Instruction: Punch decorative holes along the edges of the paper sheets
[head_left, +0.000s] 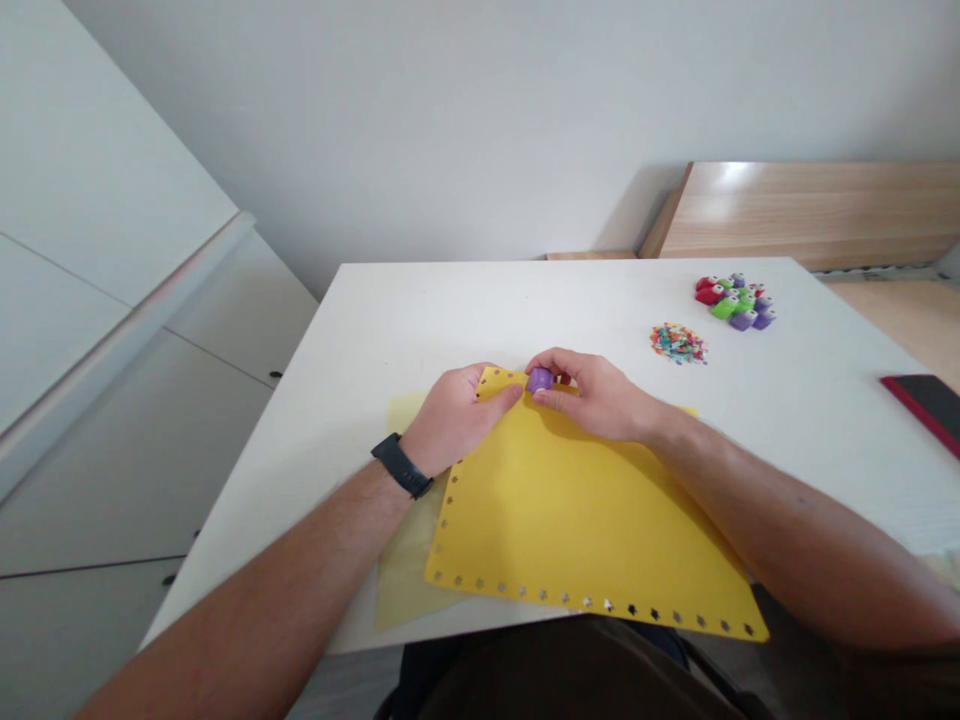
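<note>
A sheet of yellow paper (577, 510) with small star-shaped holes along its left and lower edges is tilted up between my hands. My left hand (461, 415) pinches its far left corner, thumb on top. With my right hand (600, 395) I grip a small purple craft punch (539, 381), set at the sheet's far edge just right of my left thumb. Several holes show near that corner. Part of the far edge is hidden behind my right hand. Beneath lies a paler yellow sheet (409, 580) on the white table.
A pile of tiny coloured paper bits (679, 343) lies on the white table (450, 310) at right. Behind it stand several red, green and purple punches (739, 300). A dark item with a red edge (926, 405) lies far right.
</note>
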